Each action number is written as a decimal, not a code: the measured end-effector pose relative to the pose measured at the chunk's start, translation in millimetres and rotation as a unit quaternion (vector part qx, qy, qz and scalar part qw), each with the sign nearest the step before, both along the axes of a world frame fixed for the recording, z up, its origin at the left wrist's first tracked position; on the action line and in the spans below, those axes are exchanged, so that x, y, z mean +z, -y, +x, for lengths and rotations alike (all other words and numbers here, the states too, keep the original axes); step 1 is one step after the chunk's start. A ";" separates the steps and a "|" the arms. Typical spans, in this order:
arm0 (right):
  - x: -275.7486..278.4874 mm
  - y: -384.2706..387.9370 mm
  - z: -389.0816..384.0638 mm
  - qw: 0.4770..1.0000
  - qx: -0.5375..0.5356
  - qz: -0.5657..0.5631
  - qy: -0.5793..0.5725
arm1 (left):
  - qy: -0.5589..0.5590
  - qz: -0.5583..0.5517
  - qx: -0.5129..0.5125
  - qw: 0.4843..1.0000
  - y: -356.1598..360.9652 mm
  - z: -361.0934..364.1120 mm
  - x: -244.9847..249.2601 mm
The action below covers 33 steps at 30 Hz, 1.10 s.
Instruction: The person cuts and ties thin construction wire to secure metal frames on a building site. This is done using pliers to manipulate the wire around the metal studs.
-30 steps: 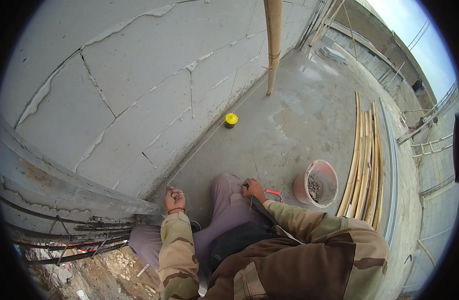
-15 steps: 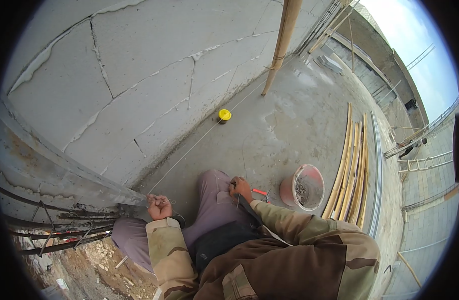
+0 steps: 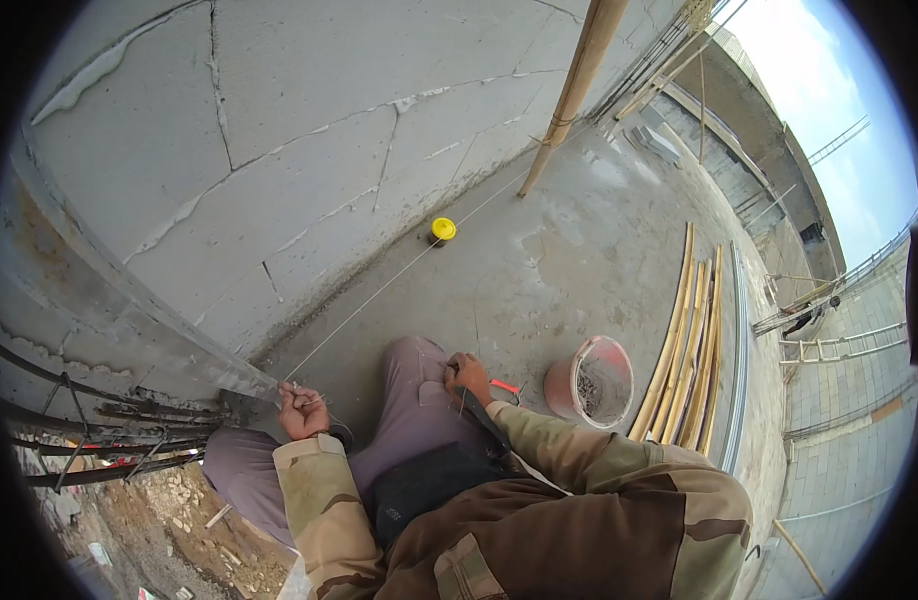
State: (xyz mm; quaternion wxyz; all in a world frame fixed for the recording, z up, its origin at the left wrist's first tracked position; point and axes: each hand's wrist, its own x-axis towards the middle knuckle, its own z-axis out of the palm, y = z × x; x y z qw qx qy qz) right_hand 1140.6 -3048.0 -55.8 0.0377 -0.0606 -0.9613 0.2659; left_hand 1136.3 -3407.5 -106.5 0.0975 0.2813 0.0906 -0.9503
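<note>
My left hand (image 3: pixel 301 412) is closed in a pinch on a thin white string (image 3: pixel 369 297), beside the lower end of the grey concrete column (image 3: pixel 194 345). From those fingers the string runs taut along the wall toward an upright bamboo pole (image 3: pixel 571 95). My right hand (image 3: pixel 467 376) rests closed by my bent knee; what its fingers hold is hidden, though a thin dark strand hangs below them. Just right of that hand lies a red-handled tool (image 3: pixel 504 386) on the floor. A small pot with a yellow lid (image 3: pixel 443 229) stands under the string.
A pink bucket (image 3: pixel 556 388) with grey mortar inside stands to the right. Beyond it lie bamboo strips (image 3: pixel 676 345) and metal rods (image 3: pixel 737 350). The block wall (image 3: pixel 309 170) rises ahead. Bare rebar (image 3: pixel 109 465) sticks out at left above a drop to rubble.
The view has shifted slightly, so most things sit a little farther left. My left hand stays on the string by the column. My right hand remains closed near the knee.
</note>
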 end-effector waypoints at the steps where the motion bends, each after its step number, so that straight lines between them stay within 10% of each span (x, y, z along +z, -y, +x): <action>1: 1.2 2.2 0.5 1.000 -0.002 0.002 0.002 | -0.003 -0.024 -0.003 1.000 -1.0 0.6 -1.5; 14: 3.3 4.7 1.8 0.998 0.049 0.004 -0.028 | 0.184 -0.242 -0.002 0.953 -9.6 5.6 32.2; 27: 4.7 0.3 3.1 0.999 0.037 -0.012 -0.032 | 0.194 -0.236 -0.016 0.952 -7.6 3.8 33.2; 33: 1.8 0.8 1.8 0.999 0.013 -0.026 -0.012 | 0.068 -0.050 -0.004 0.996 -15.1 -16.6 39.1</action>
